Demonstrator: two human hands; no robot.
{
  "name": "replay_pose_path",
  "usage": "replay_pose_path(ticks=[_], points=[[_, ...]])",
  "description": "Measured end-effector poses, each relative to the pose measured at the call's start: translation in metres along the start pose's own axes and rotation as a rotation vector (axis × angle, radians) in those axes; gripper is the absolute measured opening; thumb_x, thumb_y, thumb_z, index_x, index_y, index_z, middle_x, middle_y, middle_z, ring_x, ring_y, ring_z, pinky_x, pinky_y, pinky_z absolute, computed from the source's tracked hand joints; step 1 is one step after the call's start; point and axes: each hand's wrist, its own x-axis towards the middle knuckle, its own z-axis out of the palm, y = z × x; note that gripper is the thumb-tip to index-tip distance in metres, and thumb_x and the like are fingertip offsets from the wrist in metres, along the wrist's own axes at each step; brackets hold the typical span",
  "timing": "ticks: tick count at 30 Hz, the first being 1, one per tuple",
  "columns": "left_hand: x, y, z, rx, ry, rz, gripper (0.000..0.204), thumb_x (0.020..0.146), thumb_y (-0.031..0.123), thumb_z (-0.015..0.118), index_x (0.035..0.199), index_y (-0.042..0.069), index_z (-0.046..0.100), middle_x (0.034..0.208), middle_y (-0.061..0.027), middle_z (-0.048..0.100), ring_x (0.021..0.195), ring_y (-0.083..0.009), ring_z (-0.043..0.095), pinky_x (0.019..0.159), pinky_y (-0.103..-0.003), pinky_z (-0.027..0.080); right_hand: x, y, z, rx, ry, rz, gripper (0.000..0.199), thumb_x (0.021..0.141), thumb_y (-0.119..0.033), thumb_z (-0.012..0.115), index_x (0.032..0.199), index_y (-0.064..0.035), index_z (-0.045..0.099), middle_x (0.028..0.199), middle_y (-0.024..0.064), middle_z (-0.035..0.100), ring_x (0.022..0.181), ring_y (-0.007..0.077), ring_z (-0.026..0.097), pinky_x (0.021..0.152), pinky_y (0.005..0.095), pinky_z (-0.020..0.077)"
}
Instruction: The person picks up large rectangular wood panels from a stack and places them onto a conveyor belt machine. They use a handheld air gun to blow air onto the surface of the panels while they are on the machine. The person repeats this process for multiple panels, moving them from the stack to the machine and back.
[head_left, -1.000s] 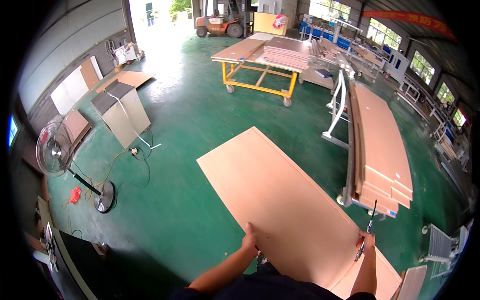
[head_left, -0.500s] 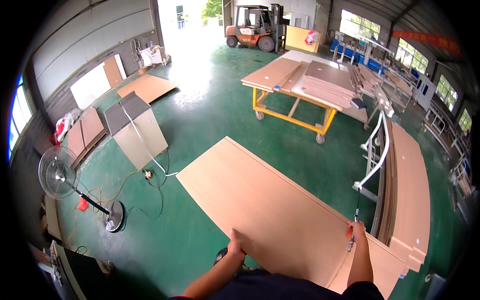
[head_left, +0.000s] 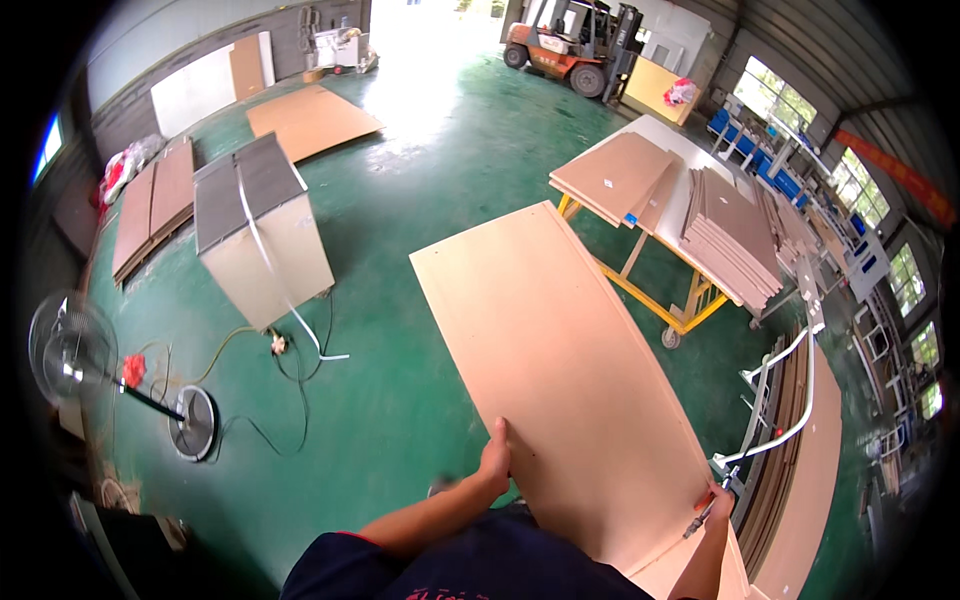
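A long tan wood panel (head_left: 560, 360) reaches from in front of my body toward the yellow-framed trolley, with a ridge along its right side. Its left edge is gripped by my left hand (head_left: 497, 462), thumb on the top face and fingers hidden underneath. At the right edge, my right hand (head_left: 716, 503) is closed around a slim metal tool (head_left: 696, 524) with an orange part; its exact kind is unclear. That hand also lies against the panel edge. Near my body, another tan board (head_left: 680, 572) shows beneath the panel's near end.
A yellow-framed trolley (head_left: 640, 290) bears stacked boards ahead right. Boards (head_left: 810, 470) and a white tubular frame (head_left: 800, 425) stand close on my right. On the left are a strapped panel stack (head_left: 265, 225), a floor fan (head_left: 192, 425) and loose cables (head_left: 300, 410). A forklift (head_left: 575, 50) is farther back.
The panel's far end has swung right toward the trolley, both hands still holding on. My view has turned too, so the trolley and fan appear shifted.
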Motion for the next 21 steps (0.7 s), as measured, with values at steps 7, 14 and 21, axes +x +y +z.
replay_pose_path(ticks=[7,14,21], points=[[0.136,0.155,0.087,0.116,-0.079,-0.036,0.076,0.096,0.065,0.039,0.142,0.005,0.041,0.138,-0.0145,0.053,0.123,-0.0307,0.054,0.102,-0.047,0.043,0.061,-0.068,0.134,0.163,0.062,0.093,0.024,0.083,-0.014,0.061,0.061,-0.0081,0.052,0.046,0.0069,0.049,0.036,0.0226,0.048,0.035,0.0350,0.0383],[0.323,0.288,0.190,0.244,-0.157,0.024,0.065,0.100,0.057,0.038,0.137,0.005,0.047,0.130,-0.0139,0.059,0.114,-0.0290,0.060,0.096,-0.045,0.047,0.211,-0.078,0.271,0.147,0.177,0.188,0.022,0.081,-0.015,0.062,0.061,-0.0101,0.052,0.048,0.0043,0.047,0.034,0.0220,0.046,0.037,0.0343,0.0382],[0.485,0.417,0.276,0.512,0.000,0.039,0.064,0.089,0.045,0.052,0.128,-0.006,0.044,0.124,-0.0194,0.055,0.111,-0.0285,0.057,0.093,-0.043,0.047,0.321,-0.155,0.393,0.151,0.361,0.250,0.011,0.073,-0.013,0.070,0.072,-0.0041,0.063,0.070,0.0038,0.058,0.062,0.0186,0.053,0.057,0.0345,0.0414]])
